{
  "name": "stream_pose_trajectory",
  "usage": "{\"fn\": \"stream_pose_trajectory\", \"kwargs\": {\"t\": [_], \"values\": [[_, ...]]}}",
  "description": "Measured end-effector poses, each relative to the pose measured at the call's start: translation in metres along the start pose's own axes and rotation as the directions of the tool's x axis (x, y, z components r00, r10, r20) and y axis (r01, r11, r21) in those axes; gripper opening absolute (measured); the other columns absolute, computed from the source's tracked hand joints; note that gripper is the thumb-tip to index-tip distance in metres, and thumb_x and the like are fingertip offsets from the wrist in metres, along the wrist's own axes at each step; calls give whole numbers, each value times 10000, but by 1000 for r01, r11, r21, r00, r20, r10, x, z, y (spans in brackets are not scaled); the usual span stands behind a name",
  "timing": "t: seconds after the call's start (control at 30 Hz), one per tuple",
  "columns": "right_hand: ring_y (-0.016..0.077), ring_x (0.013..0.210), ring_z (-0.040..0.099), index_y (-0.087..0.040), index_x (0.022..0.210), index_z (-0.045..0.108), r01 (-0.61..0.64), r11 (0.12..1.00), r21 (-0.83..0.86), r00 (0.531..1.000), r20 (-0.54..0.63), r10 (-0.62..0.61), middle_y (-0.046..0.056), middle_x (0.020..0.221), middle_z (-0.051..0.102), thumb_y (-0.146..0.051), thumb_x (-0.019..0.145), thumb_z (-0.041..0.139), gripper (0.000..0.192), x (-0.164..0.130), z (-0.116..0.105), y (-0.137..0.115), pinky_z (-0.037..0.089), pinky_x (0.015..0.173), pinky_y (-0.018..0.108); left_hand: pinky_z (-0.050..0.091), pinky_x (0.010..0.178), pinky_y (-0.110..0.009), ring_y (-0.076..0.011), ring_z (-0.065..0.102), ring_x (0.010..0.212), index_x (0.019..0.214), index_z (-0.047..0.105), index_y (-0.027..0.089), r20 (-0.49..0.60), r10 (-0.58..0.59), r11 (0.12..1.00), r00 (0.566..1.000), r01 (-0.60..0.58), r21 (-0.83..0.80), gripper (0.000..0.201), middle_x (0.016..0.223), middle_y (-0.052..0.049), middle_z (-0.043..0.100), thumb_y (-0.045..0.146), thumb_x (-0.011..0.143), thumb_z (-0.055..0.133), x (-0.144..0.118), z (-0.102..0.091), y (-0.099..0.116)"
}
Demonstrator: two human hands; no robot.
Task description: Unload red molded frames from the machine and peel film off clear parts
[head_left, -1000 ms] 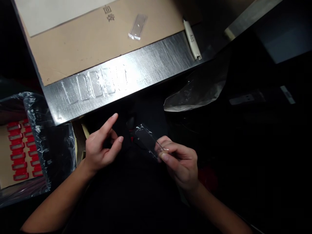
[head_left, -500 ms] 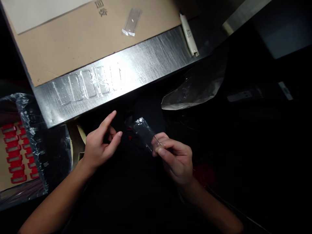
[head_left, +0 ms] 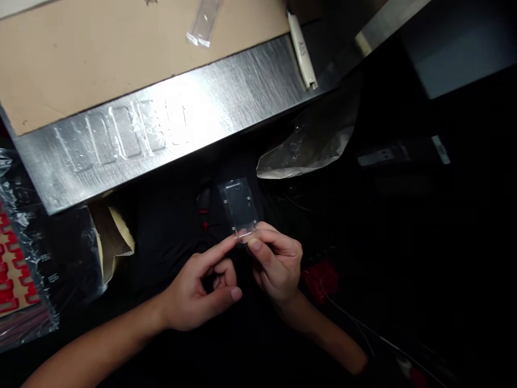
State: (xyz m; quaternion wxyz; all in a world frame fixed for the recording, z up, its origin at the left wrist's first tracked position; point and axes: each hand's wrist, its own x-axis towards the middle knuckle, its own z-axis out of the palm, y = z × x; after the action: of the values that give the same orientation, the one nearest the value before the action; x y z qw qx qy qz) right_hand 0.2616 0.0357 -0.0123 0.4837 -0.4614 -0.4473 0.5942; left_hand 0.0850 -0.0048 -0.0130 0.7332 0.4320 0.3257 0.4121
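Observation:
Between thumb and fingers, my right hand (head_left: 278, 264) pinches the lower end of a clear, thin rectangular plastic piece (head_left: 240, 207), which stands up tilted over my dark lap. It looks like a clear cover with film around its edges. The index finger of my left hand (head_left: 202, 291) is stretched out with its tip at the piece's lower left corner. My left thumb is held apart from that finger, and the other fingers are curled with nothing in them. Several similar clear pieces (head_left: 129, 132) lie in a row on the metal table edge.
A brown cardboard sheet (head_left: 100, 64) covers the metal table (head_left: 234, 102). On it lies another clear piece (head_left: 204, 24). A white-handled tool (head_left: 302, 54) marked A65 rests at right. Red parts (head_left: 18, 258) sit in a plastic-lined box at left. A clear bag (head_left: 311, 148) hangs below the table edge.
My left hand has moved right, and its index fingertip has come to the clear piece. My right hand has turned the piece more upright and toward the camera. The view has shifted slightly.

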Motion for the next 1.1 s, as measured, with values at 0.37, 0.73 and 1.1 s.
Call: {"fn": "stream_pose_trajectory", "kwargs": {"t": [0.37, 0.73, 1.1], "values": [[127, 629, 508, -180, 738, 702, -36, 995, 88, 999, 10, 35, 15, 702, 589, -259, 898, 717, 179, -2, 10, -3, 414, 580, 269, 289, 493, -209, -90, 423, 510, 1609, 317, 255, 121, -171, 799, 978, 209, -564, 830, 621, 35, 522, 251, 894, 739, -8, 3, 9], [116, 615, 504, -162, 749, 685, -40, 998, 48, 997, 74, 36, 7, 685, 580, -228, 903, 699, 168, -1, 10, -3, 402, 570, 262, 270, 462, -222, -94, 358, 425, 1623, 263, 241, 89, -156, 722, 984, 175, -670, 902, 536, 65, 501, 236, 845, 720, -2, -2, 7], [92, 594, 460, -159, 734, 665, -108, 990, 93, 984, 152, 93, -10, 667, 546, -172, 902, 699, 172, -1, 12, 0, 356, 547, 247, 367, 517, -220, -94, 413, 525, 1619, 296, 281, -119, -15, 998, 993, 22, 59, 775, 634, 46, 482, 176, 948, 670, -6, -31, 13]]}}
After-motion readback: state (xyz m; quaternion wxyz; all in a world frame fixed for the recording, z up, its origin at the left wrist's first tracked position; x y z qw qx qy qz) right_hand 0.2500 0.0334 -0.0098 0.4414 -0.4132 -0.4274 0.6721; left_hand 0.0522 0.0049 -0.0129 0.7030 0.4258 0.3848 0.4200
